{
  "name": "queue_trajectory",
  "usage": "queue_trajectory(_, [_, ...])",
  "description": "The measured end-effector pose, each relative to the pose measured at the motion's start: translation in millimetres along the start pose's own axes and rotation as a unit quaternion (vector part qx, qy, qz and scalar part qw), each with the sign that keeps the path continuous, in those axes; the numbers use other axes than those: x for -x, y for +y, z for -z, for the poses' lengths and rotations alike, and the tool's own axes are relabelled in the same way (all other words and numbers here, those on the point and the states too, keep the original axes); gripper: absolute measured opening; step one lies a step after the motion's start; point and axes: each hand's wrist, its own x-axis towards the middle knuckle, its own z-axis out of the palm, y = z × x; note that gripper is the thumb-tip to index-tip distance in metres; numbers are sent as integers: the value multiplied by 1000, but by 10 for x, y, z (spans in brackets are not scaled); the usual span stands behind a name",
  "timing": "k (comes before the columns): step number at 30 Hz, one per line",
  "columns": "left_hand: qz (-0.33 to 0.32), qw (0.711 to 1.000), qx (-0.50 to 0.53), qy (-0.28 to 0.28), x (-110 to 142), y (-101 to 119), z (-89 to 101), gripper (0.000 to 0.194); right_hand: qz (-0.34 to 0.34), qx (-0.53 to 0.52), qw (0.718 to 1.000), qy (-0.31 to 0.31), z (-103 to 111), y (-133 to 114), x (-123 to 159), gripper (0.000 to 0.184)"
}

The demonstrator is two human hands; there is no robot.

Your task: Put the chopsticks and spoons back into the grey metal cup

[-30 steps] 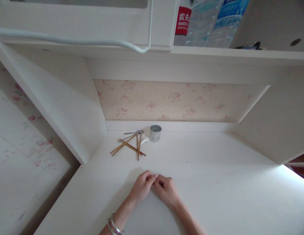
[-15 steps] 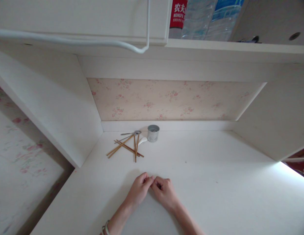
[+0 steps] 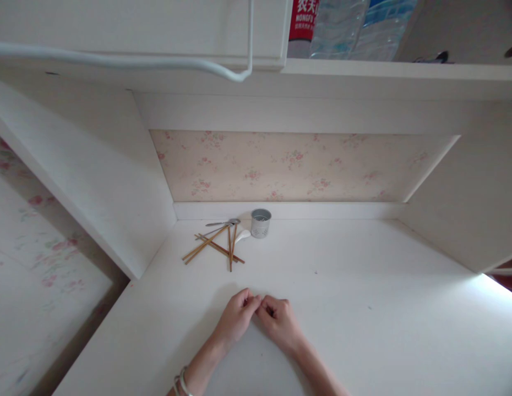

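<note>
Nearest the viewer, two bracelets [image 3: 181, 380] circle the left wrist, and both forearms rest low over the white surface [image 3: 347, 335]. The left hand [image 3: 235, 316] and right hand [image 3: 277, 320] meet at the thumbs, fingers curled inward in loose fists; nothing shows in either, though the insides of the folds are hidden. Just beyond, apart from the hands and toward the left, wooden chopsticks [image 3: 230, 256] lie in crossed pairs. Since they overlap, pulling at one could roll or drag its neighbours, and a thin stick lying flat could slip from a careless pinch. Behind them, a white spoon [image 3: 243, 235] lies close against a grey perforated cup [image 3: 260, 228]; whether the two touch I cannot tell. The cup stands upright, mouth up, near the back edge; if it is light, a knock from a sleeve or from that spoon could tip it. Left of the cup, a metal spoon [image 3: 235, 221] lies with its handle pointing left, and a second thin metal handle [image 3: 214, 231] runs partly beneath the chopsticks, so lifting it first could scatter them. Farther back is floral wallpaper [image 3: 295, 165], and above, bottles [image 3: 337, 30] stand on a shelf [image 3: 388, 68], well clear of the hands.
</note>
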Motion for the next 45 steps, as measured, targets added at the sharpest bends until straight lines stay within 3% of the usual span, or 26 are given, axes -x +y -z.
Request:
queue_trajectory(37, [-3,1000,2,14,15,-22,-20,36,-6,28,999,-12,24,-25,-3,29])
queue_trajectory(41, [-19,997,8,73,-58,157,125,40,-33,26,999,-16,21,-51,-3,33])
queue_trajectory(45, [-119,975,-120,143,-554,501,510,35,-52,20,998,-12,14,-46,-66,36])
